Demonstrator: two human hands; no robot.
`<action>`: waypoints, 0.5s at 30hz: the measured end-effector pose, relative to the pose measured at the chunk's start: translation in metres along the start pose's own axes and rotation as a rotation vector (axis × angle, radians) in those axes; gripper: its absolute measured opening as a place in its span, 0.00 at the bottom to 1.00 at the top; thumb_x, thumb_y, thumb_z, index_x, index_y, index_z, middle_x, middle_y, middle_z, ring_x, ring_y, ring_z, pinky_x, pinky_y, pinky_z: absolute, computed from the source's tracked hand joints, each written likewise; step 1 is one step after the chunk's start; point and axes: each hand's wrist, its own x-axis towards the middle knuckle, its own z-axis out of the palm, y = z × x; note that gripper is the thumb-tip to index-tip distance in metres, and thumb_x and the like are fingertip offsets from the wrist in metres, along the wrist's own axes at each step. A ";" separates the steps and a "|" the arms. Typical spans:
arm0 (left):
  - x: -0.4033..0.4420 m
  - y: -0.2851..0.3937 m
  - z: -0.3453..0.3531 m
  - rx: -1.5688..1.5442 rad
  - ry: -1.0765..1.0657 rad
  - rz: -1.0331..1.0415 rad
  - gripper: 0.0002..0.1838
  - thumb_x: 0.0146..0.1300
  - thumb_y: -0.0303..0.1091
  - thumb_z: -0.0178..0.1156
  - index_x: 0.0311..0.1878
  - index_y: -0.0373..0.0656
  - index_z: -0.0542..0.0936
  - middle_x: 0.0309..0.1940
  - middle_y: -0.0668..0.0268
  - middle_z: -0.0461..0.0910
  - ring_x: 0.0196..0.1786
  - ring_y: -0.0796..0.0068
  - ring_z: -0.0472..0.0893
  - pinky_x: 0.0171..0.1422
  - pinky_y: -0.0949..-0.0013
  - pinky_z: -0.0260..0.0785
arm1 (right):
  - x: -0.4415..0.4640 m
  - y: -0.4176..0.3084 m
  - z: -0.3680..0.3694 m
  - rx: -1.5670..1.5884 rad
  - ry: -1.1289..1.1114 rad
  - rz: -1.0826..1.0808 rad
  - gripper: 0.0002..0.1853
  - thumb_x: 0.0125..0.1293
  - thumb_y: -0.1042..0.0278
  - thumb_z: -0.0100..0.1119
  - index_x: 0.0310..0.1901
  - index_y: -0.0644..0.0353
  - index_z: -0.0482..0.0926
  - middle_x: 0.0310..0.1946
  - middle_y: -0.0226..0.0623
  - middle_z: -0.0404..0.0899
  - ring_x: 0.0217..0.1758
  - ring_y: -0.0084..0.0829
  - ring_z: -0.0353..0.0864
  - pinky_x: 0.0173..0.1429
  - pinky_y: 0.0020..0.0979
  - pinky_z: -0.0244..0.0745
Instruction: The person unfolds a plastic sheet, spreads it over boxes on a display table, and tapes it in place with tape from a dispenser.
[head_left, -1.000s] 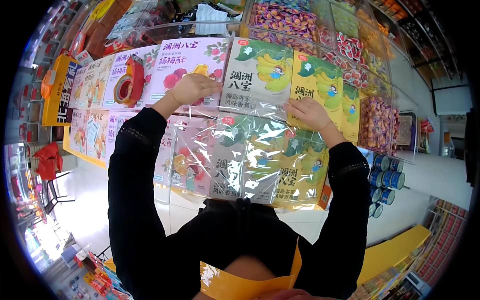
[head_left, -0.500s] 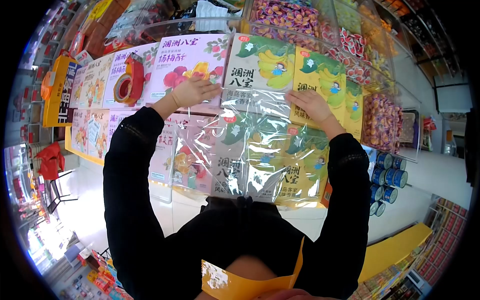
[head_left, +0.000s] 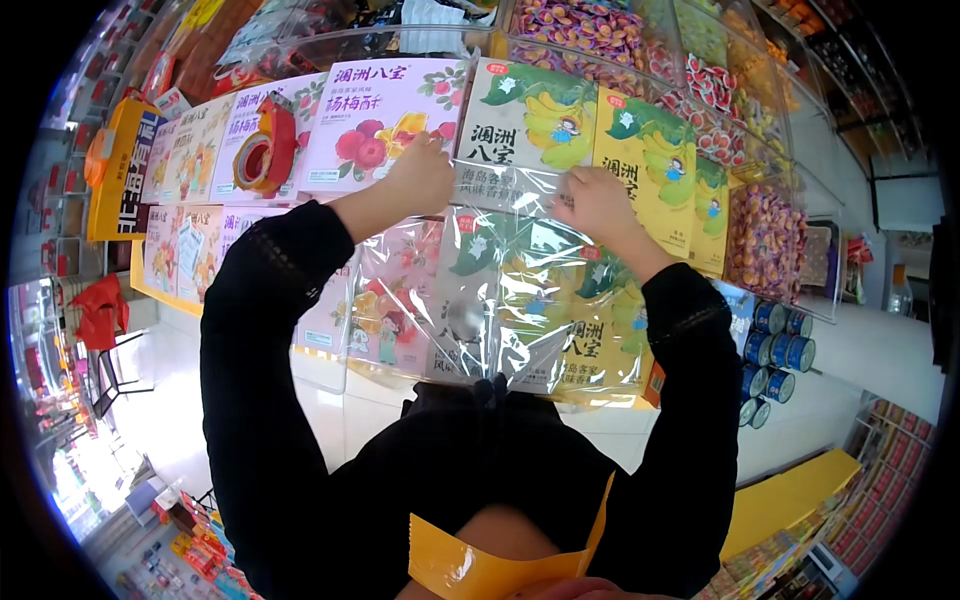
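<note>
A clear, shiny plastic sheet (head_left: 500, 290) lies over the front row of boxes, its upper edge between my hands. My left hand (head_left: 420, 175), fingers curled together, holds the sheet's upper edge beside the purple box (head_left: 345, 150). My right hand (head_left: 595, 200) pinches the same edge near the yellow banana box (head_left: 648, 190). Between and above them lies the pale green banana box (head_left: 530, 110). A red tape dispenser (head_left: 268, 150) rests on the purple boxes to the left.
Clear bins with purple-wrapped sweets (head_left: 765, 235) stand behind and to the right. A yellow and black box (head_left: 125, 170) is at the far left. Blue cans (head_left: 775, 350) are stacked low at the right, and a red stool (head_left: 98, 312) stands at the left.
Both hands have gone from flatter, spread fingers to curled ones at the sheet's upper edge. They have moved closer together, and the sheet's upper edge looks slightly raised.
</note>
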 end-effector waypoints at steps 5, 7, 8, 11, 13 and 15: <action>0.022 0.033 -0.013 -0.011 -0.156 -0.324 0.34 0.56 0.63 0.38 0.24 0.42 0.81 0.19 0.65 0.76 0.31 0.63 0.74 0.44 0.60 0.55 | 0.006 -0.029 0.003 0.151 -0.039 0.422 0.32 0.49 0.35 0.50 0.26 0.64 0.77 0.32 0.43 0.72 0.36 0.41 0.73 0.41 0.36 0.68; 0.025 0.041 -0.015 -0.165 -0.361 -0.398 0.38 0.55 0.67 0.37 0.37 0.38 0.79 0.32 0.58 0.78 0.44 0.58 0.73 0.54 0.57 0.53 | 0.005 -0.037 0.011 0.231 -0.138 0.485 0.38 0.47 0.29 0.46 0.41 0.63 0.75 0.43 0.48 0.71 0.48 0.46 0.70 0.50 0.39 0.65; 0.023 0.047 0.008 -0.025 -0.210 -0.484 0.38 0.54 0.68 0.38 0.46 0.39 0.73 0.42 0.55 0.73 0.52 0.57 0.68 0.59 0.55 0.48 | 0.000 -0.045 0.025 0.129 -0.055 0.503 0.40 0.47 0.28 0.46 0.49 0.59 0.69 0.50 0.49 0.65 0.54 0.49 0.63 0.55 0.45 0.58; 0.009 0.045 0.030 0.018 0.107 -0.519 0.39 0.53 0.66 0.41 0.58 0.43 0.62 0.57 0.53 0.61 0.62 0.55 0.58 0.66 0.53 0.40 | -0.006 -0.055 0.028 0.106 -0.151 0.550 0.49 0.45 0.25 0.44 0.65 0.48 0.48 0.65 0.47 0.44 0.67 0.55 0.41 0.63 0.59 0.35; 0.007 0.044 0.034 -0.084 0.268 -0.475 0.39 0.54 0.64 0.43 0.62 0.46 0.57 0.62 0.53 0.54 0.66 0.55 0.52 0.67 0.52 0.37 | -0.010 -0.057 0.041 0.050 -0.008 0.522 0.48 0.45 0.25 0.44 0.64 0.45 0.50 0.65 0.47 0.45 0.67 0.54 0.42 0.62 0.59 0.34; 0.007 0.044 0.039 -0.167 0.470 -0.289 0.31 0.57 0.55 0.46 0.62 0.50 0.59 0.63 0.56 0.54 0.65 0.57 0.54 0.67 0.54 0.39 | -0.011 -0.058 0.042 0.043 0.003 0.519 0.48 0.45 0.25 0.44 0.64 0.46 0.50 0.65 0.46 0.45 0.67 0.54 0.42 0.62 0.59 0.34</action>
